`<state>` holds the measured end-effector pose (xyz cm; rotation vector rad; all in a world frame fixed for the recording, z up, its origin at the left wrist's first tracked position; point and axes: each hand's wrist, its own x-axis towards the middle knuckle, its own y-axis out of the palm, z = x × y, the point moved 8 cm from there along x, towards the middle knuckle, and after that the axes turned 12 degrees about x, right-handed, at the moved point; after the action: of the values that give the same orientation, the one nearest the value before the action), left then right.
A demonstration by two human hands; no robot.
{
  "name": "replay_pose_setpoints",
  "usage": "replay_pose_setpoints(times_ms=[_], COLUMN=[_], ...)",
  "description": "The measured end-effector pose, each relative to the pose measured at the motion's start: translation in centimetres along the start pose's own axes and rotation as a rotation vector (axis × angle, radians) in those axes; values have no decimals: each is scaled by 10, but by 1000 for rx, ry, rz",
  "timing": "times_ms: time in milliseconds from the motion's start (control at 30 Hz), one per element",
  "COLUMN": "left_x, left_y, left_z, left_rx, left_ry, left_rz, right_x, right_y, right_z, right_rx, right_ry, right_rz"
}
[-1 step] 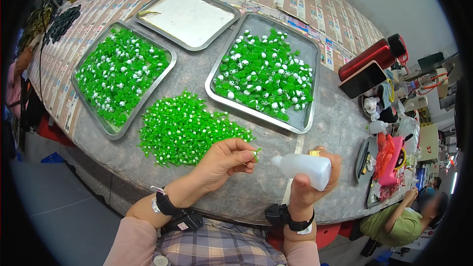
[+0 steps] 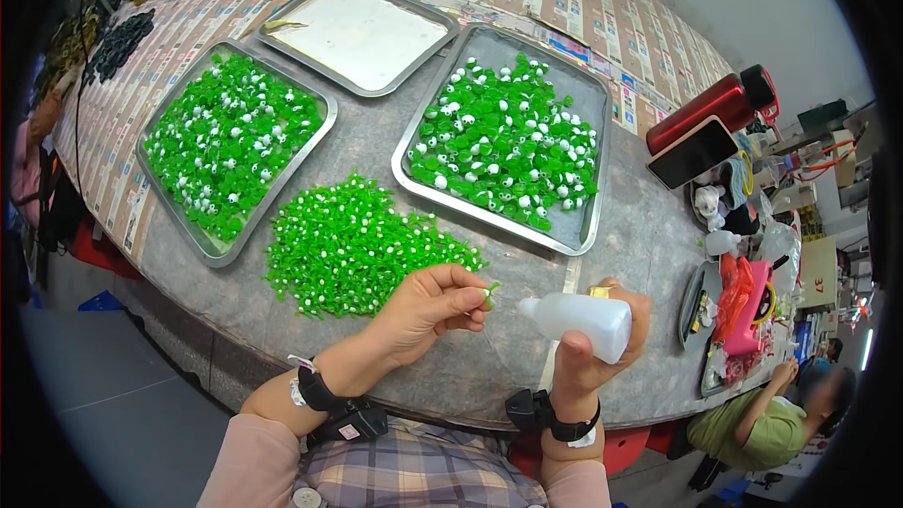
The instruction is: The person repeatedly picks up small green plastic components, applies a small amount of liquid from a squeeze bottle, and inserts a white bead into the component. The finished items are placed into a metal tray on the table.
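Note:
My left hand (image 2: 435, 310) pinches a small green plastic piece (image 2: 490, 294) between thumb and forefinger. My right hand (image 2: 602, 343) is wrapped round a white translucent squeeze bottle (image 2: 583, 318), tilted on its side. Its nozzle points left at the green piece, with a small gap between them. Just beyond my left hand lies a loose pile of small green and white pieces (image 2: 348, 249) on the table. Two metal trays, the left tray (image 2: 282, 181) and the right tray (image 2: 489, 233), hold many green pieces with white balls.
Behind stands a third metal tray (image 2: 376, 36) with a white bottom. On the right are a red flask (image 2: 701, 118), a phone (image 2: 694, 152) leaning against it, a pink tool (image 2: 748, 315) and plastic bags. A person in a green shirt (image 2: 767, 428) sits at the far right of the grey-covered table (image 2: 376, 132).

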<state>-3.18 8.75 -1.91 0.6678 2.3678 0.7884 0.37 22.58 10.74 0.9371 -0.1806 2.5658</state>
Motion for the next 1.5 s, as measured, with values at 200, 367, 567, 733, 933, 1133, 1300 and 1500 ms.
replay_pose_setpoints(times_ms=[200,367,567,733,933,1133,1300,1500], left_x=[0,0,-1,-3,-5,-5,-2,-3], left_y=[-1,-1,0,-3,-4,-5,-10,-11], left_z=[2,2,-4,-16,-18,-19,-16,-15], left_rx=[-7,9,34,187,192,190,160,86], left_ry=[-7,-12,38,237,263,257,242,215], left_rz=[2,6,-32,-91,-113,-119,-148,-150], right_x=[0,0,-4,-3,-2,-2,20,33], right_y=[-11,-9,-19,-14,-6,-7,-48,-100], right_z=[-4,-5,-4,-5,-5,-7,-18,-87], right_rx=[56,-5,1,67,-84,-117,-58,-142], right_ry=[52,37,-4,49,147,141,204,471], right_rz=[-92,-60,-116,-109,-94,-51,-194,-35])
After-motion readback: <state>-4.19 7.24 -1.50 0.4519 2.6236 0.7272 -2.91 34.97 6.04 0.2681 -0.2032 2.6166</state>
